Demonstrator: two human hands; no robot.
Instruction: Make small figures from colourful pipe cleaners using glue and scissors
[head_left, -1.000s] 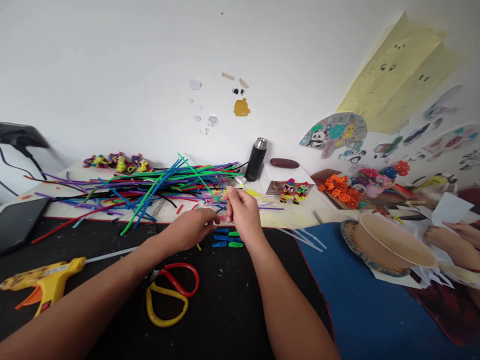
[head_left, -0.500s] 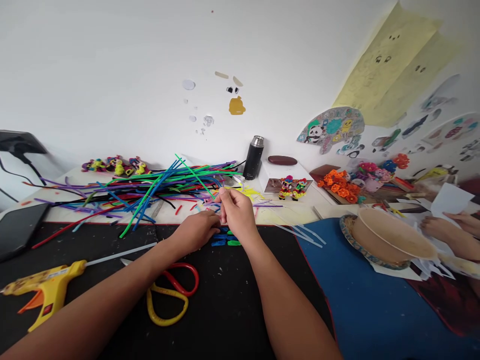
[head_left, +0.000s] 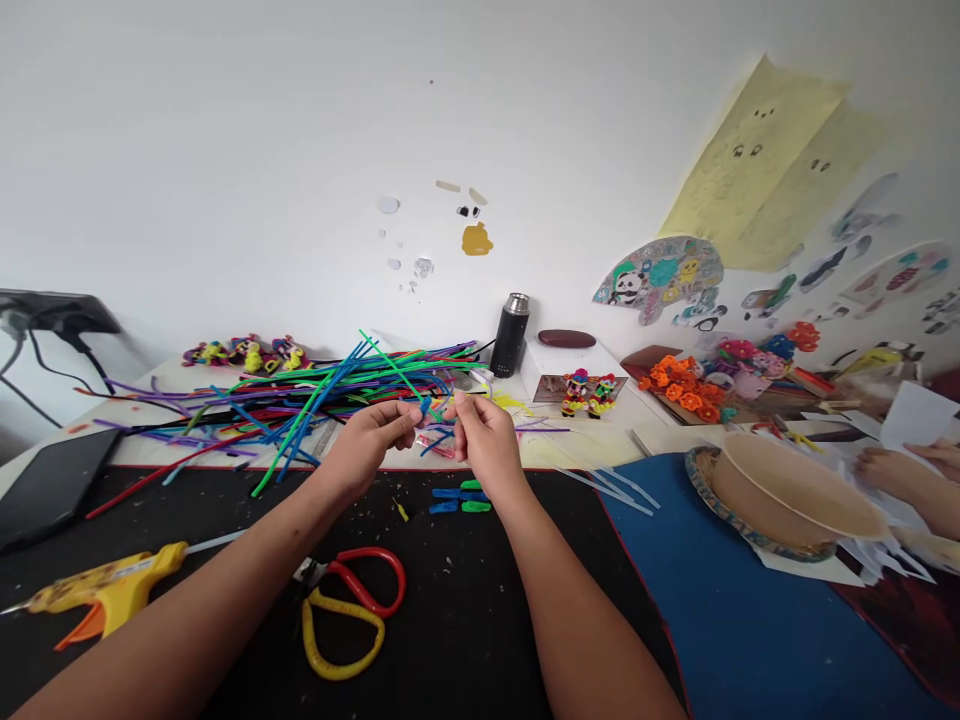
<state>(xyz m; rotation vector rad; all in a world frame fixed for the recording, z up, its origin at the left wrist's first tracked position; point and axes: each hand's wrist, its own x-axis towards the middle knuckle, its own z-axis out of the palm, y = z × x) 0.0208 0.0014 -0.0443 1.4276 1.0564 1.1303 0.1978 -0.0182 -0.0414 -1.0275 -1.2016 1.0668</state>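
Note:
Both my hands are raised just above the black mat, pinching a short blue pipe cleaner piece between them. My left hand grips its left end with closed fingers. My right hand holds the other end in a pinch. Below the hands lie several short folded blue and green pipe cleaner bits on the mat. A big heap of long coloured pipe cleaners lies just behind my hands.
Red and yellow scissors lie near my left forearm, a yellow glue gun at the left. A black flask, small figures, orange flowers stand behind. On the blue mat a paper bowl; another person's hands at right.
My left hand has risen from the mat to meet my right hand, and both now hold a blue piece between them. The camera view has shifted slightly.

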